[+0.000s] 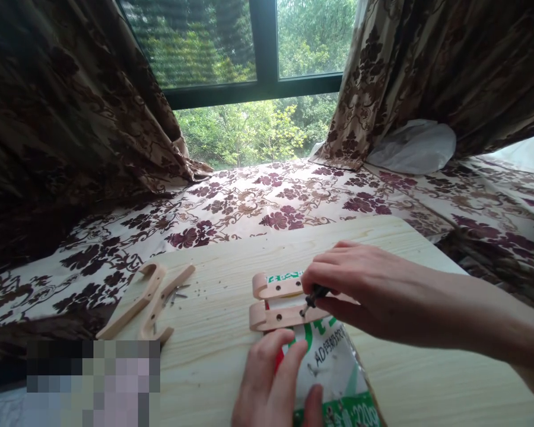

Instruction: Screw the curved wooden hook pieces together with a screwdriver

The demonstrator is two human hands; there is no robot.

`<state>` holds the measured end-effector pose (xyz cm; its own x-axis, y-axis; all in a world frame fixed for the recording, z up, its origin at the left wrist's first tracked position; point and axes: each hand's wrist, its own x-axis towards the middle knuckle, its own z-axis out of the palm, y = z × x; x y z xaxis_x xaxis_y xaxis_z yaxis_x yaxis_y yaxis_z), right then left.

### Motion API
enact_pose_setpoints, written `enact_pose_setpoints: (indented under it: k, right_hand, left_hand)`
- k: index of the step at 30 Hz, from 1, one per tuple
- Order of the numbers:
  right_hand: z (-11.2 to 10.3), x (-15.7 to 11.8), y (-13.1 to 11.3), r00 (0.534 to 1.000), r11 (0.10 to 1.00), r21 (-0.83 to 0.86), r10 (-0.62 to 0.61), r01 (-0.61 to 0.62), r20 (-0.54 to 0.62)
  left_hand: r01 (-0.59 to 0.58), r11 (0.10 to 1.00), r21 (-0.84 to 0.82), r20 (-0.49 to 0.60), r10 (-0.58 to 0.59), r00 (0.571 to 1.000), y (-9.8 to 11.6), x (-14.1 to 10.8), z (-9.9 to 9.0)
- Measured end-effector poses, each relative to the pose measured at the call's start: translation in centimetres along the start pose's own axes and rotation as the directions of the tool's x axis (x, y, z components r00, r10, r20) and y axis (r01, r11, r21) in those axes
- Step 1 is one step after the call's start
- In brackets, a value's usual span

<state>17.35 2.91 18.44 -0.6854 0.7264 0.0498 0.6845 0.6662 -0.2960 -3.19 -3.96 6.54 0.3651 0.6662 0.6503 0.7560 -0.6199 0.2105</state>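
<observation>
My right hand is closed around the dark handle of a screwdriver. The screwdriver's tip meets a hole or screw head in the nearer light wooden hook. Just beyond it, a second wooden hook lies parallel, with dark screw spots along it. Both hooks rest on a flattened printed carton in white and green. My left hand lies on the carton, fingers spread, its fingertips beside the nearer hook. The far ends of both hooks are hidden behind my right hand.
On the left of the pale wooden table lie more wooden hooks and several loose screws. Small shavings dot the tabletop. Behind are a floral cloth, curtains, a window and a white plastic bag. A blurred patch covers the lower left.
</observation>
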Motion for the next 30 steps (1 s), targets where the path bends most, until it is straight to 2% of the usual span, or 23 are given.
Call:
enact_pose_setpoints:
  k: [1,2,5,7,13,16,19,22,24,26,30]
  right_hand:
    - [-0.2,0.3,-0.2,0.999,0.999,-0.042,-0.029,0.031,0.031]
    - [-0.5,0.7,-0.4,0.997,0.995,-0.079,-0.055,0.060,0.060]
    - [-0.9,1.6,-1.0,0.987,0.982,-0.140,-0.112,0.128,0.118]
    - [-0.9,2.1,-1.2,0.985,0.978,-0.164,-0.111,0.132,0.128]
    - [-0.2,2.9,-1.0,0.995,0.974,-0.226,0.019,0.005,0.100]
    - [-0.5,3.0,-1.1,0.996,0.966,-0.256,0.045,-0.023,0.081]
    - [-1.5,2.9,-1.3,0.990,0.961,-0.273,-0.004,0.042,0.139]
    - [-2.2,2.8,-1.4,0.971,0.953,-0.227,-0.163,0.201,0.177]
    - [-2.3,2.9,-1.3,0.956,0.945,-0.195,-0.226,0.262,0.188]
    - [-2.1,3.0,-1.3,0.958,0.948,-0.204,-0.206,0.246,0.198]
    - [-1.9,3.4,-1.5,0.973,0.961,-0.244,-0.078,0.131,0.217]
  left_hand:
    - [-0.104,0.994,0.015,0.056,0.103,0.993,0.2,0.0,0.6]
    - [-0.120,0.990,0.067,0.071,0.116,0.991,0.4,0.0,1.3]
    - [-0.122,0.973,0.198,0.077,0.109,0.991,0.5,-0.2,2.9]
    - [-0.099,0.968,0.231,0.064,0.087,0.994,0.5,-0.4,3.4]
    - [-0.066,0.972,0.227,0.068,0.052,0.996,0.5,-0.7,3.5]
    - [-0.066,0.974,0.218,0.073,0.051,0.996,0.5,-0.7,3.5]
    - [-0.067,0.975,0.213,0.054,0.057,0.997,0.5,-0.7,3.5]
    - [-0.060,0.976,0.210,0.050,0.050,0.997,0.5,-0.7,3.5]
    - [-0.047,0.979,0.200,0.056,0.036,0.998,0.5,-0.7,3.5]
    - [-0.037,0.981,0.189,0.065,0.025,0.998,0.6,-0.8,3.6]
    - [-0.035,0.983,0.182,0.070,0.023,0.997,0.6,-0.9,3.6]
